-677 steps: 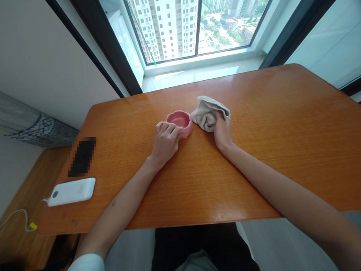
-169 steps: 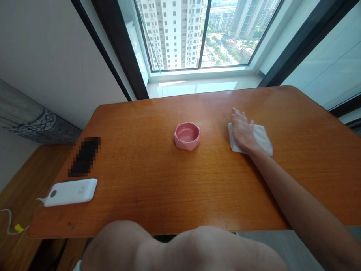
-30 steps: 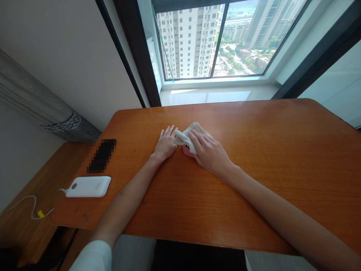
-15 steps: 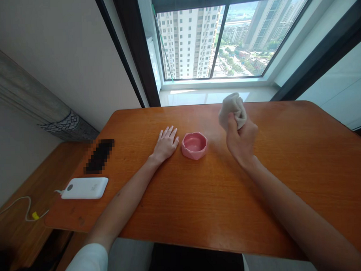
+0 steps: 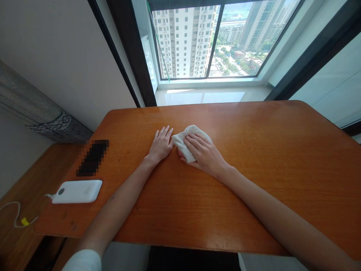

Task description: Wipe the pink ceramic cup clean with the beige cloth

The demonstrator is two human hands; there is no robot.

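My right hand (image 5: pixel 205 153) presses a pale beige cloth (image 5: pixel 183 141) down near the middle of the orange wooden table (image 5: pixel 258 168), fingers curled over the cloth. The pink dish seen earlier is hidden under the cloth and hand; only a sliver of pink (image 5: pixel 180 154) shows at the cloth's lower edge. My left hand (image 5: pixel 160 145) lies flat on the table just left of the cloth, fingers stretched out and slightly apart, fingertips close to the cloth's edge and holding nothing.
A white power bank (image 5: pixel 77 191) with a cable lies near the table's left front corner. A dark blurred-out flat object (image 5: pixel 92 157) lies behind it. A lower wooden surface (image 5: pixel 11 204) adjoins on the left. A window (image 5: pixel 212 35) is beyond the far edge.
Half a second ago my right hand held the bunched cloth up to the right of the uncovered pink dish; now it has brought the cloth down over the dish. My left hand stayed flat.
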